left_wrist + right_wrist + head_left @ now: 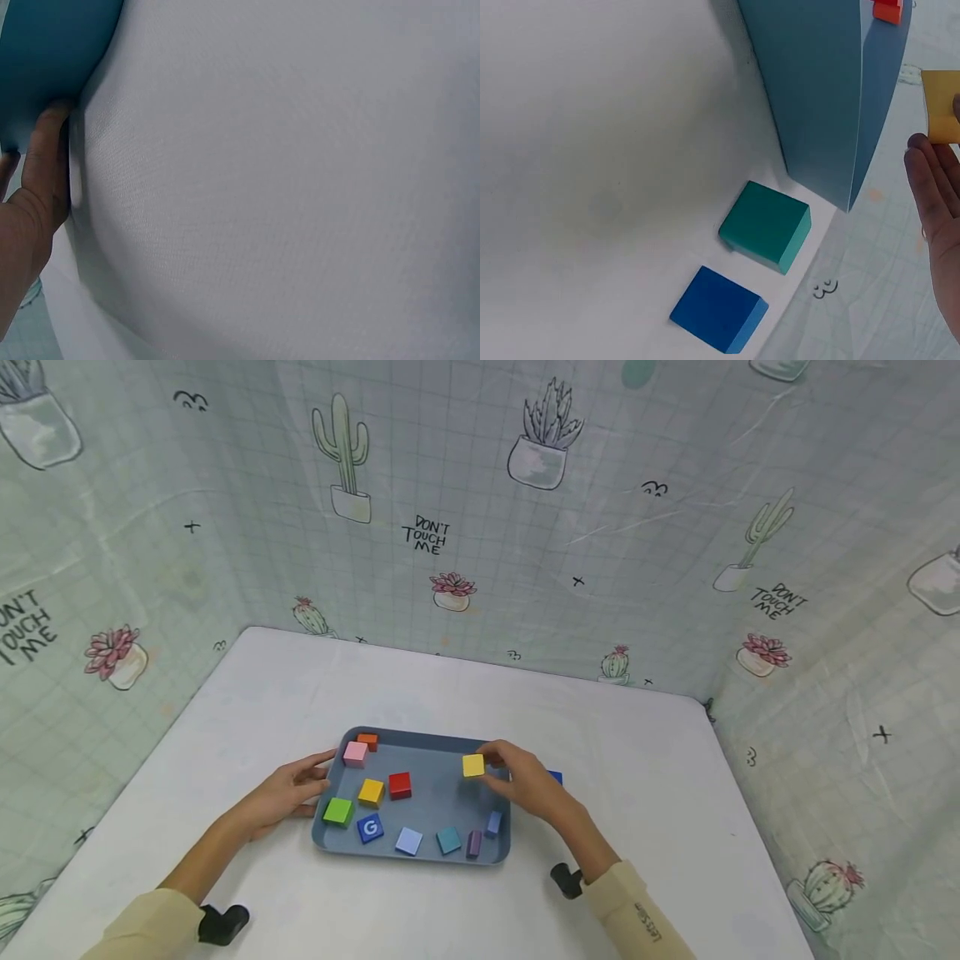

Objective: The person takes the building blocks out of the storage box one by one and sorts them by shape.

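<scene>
My right hand point(529, 783) pinches a yellow cube point(473, 766) between thumb and fingers, over the right part of a blue-grey tray point(438, 806). In the right wrist view the cube shows at the right edge, partly cut off. At the tray's left rim, my left hand point(279, 800) rests with fingers loosely extended; the left wrist view shows its fingertips at the tray's outer wall. Inside the tray stand a red block point(400, 786), an orange-yellow block point(371, 793), a green block point(339, 812), a pink block point(356, 755) and an orange block point(367, 741) behind it.
Along the tray's front lie a blue block with a white G point(371, 828), a light-blue block point(408, 841), a teal block point(448, 840), a purple block point(474, 844) and a small blue block point(492, 824). Outside the tray, a green block point(765, 226) and a blue block point(718, 309) sit on the table.
</scene>
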A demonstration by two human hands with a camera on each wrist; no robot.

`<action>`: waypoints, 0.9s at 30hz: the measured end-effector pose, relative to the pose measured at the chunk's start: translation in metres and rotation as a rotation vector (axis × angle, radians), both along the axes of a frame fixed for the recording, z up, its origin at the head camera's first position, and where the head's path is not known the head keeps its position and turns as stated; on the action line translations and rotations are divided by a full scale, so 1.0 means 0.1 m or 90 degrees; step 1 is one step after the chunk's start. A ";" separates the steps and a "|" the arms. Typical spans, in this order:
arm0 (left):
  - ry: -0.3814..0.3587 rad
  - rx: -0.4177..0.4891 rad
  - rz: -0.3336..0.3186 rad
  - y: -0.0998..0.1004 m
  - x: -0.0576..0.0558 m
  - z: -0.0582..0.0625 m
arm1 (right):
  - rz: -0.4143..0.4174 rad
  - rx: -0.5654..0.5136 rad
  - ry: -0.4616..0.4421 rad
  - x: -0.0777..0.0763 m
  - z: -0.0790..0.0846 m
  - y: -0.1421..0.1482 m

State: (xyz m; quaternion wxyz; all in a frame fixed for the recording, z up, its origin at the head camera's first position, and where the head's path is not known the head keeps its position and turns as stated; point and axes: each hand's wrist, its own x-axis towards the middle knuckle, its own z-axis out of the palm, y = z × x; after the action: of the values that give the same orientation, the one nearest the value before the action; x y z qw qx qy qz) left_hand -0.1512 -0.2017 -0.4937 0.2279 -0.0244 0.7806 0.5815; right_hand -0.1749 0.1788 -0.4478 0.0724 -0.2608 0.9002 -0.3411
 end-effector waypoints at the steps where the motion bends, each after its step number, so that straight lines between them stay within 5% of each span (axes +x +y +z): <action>1: 0.000 -0.001 0.000 0.00 0.00 0.00 | -0.003 -0.004 0.000 0.00 0.00 0.01; 27: -0.010 -0.002 -0.006 -0.02 0.00 0.00 | -0.062 -0.034 0.001 -0.04 0.14 0.38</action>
State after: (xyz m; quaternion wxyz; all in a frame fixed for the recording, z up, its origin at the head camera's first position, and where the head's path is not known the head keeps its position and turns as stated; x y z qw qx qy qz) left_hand -0.1517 -0.2035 -0.4939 0.2365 -0.0255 0.7798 0.5791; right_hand -0.1790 0.2164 -0.4340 0.0483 -0.2190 0.9024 -0.3680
